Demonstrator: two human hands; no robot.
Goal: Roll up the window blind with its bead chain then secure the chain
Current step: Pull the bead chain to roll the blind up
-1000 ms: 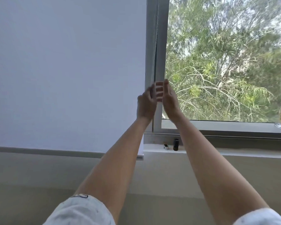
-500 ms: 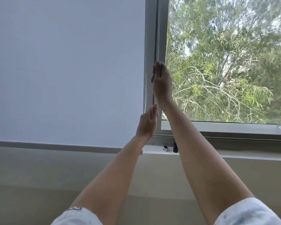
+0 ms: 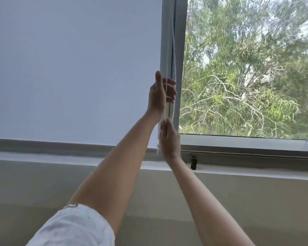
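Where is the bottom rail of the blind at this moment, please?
In the head view the bottom rail sits low at left, just above the window sill, its right end beside the right hand.

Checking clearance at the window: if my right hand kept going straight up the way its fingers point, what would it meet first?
Probably the left hand, directly above the right hand on the bead chain. Depth is unclear, so it might pass beside it.

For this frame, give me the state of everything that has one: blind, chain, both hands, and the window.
Window blind: mostly down, bottom bar just above the sill.
Bead chain: hanging along the frame, running down into the hands.
Left hand: raised, fingers curled at the chain; grip not clearly closed.
Right hand: lower, fingers extended along the chain; grip unclear.
Right window pane: uncovered, trees visible.
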